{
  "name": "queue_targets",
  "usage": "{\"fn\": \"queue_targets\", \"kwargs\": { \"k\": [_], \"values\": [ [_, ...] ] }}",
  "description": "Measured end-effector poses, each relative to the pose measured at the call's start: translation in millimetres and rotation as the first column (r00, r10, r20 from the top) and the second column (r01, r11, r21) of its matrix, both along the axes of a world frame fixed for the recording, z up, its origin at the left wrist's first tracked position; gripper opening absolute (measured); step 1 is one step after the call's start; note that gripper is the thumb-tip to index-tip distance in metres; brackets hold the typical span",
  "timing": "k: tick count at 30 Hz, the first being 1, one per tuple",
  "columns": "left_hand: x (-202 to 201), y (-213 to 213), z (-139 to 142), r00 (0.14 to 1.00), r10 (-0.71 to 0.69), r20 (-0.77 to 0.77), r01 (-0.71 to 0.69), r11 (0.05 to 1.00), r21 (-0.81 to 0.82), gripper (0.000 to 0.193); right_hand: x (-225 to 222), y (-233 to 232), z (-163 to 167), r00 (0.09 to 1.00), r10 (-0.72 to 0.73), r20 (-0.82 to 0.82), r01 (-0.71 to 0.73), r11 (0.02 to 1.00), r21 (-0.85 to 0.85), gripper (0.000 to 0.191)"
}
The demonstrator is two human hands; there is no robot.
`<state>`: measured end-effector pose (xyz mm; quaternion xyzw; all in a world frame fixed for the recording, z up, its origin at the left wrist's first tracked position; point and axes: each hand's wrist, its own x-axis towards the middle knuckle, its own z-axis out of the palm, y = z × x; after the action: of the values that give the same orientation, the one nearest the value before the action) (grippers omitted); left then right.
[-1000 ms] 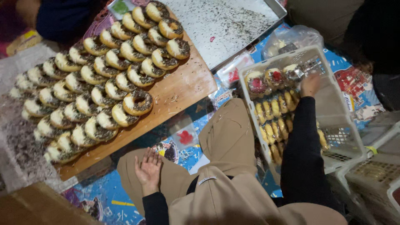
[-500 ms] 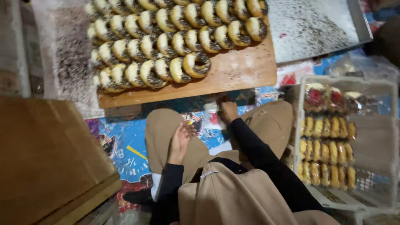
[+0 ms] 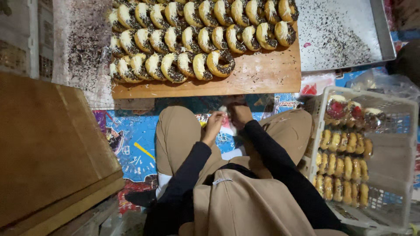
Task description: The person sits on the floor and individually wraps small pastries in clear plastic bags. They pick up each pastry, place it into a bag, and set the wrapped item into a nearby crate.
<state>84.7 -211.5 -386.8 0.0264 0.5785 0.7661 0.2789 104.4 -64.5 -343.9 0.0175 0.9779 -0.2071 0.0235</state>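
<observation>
Both hands meet between the knees: the left hand (image 3: 213,124) and right hand (image 3: 239,114) pinch a small clear plastic wrapper (image 3: 226,119). Ahead lies a wooden board (image 3: 258,76) of sprinkled doughnuts (image 3: 221,62); a white crate (image 3: 404,131) of packed doughnuts stands at the right.

- You sit on a floor covered by a blue patterned mat (image 3: 131,140).
- On it, ahead of you, lies a wooden board (image 3: 262,76) bearing rows of topped doughnuts (image 3: 192,39).
- A metal tray (image 3: 345,35) lies beside the board.
- A white crate (image 3: 393,131) stands at your right.
- Wooden boards (image 3: 48,148) are stacked at your left.
</observation>
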Motion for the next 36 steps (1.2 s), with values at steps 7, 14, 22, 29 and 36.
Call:
{"fn": "queue_targets", "kwargs": {
  "k": [7, 14, 22, 29, 36],
  "values": [
    [14.9, 8.5, -8.2, 0.992, 0.072, -0.104, -0.091, 0.977, -0.193, 0.014, 29.2, -0.4, 16.9, 0.983, -0.135, 0.124, 0.127, 0.990, 0.067, 0.024],
    [28.9, 21.7, -11.2, 0.618, -0.046, -0.785, -0.514, 0.731, -0.448, 0.069, 55.9, -2.9, 1.1, 0.979, 0.161, -0.124, -0.139, 0.976, 0.168, 0.016],
    [71.7, 41.3, 48.0, 0.196, -0.331, -0.923, -0.179, 0.914, -0.365, 0.026, 92.9, 13.6, 32.0, 0.940, -0.164, -0.299, 0.107, 0.974, -0.198, 0.060],
    [-44.5, -57.4, 59.9, 0.744, 0.592, 0.311, -0.658, 0.565, 0.498, 0.026, 1.9, -35.4, 25.8, 0.977, -0.150, -0.149, -0.044, 0.544, -0.838, 0.064],
    [-42.7, -90.8, 45.4, 0.702, 0.480, 0.527, -0.712, 0.463, 0.527, 0.030, -85.2, -12.4, 43.5, 0.667, -0.555, -0.498, 0.555, 0.815, -0.165, 0.094]
  ]
}}
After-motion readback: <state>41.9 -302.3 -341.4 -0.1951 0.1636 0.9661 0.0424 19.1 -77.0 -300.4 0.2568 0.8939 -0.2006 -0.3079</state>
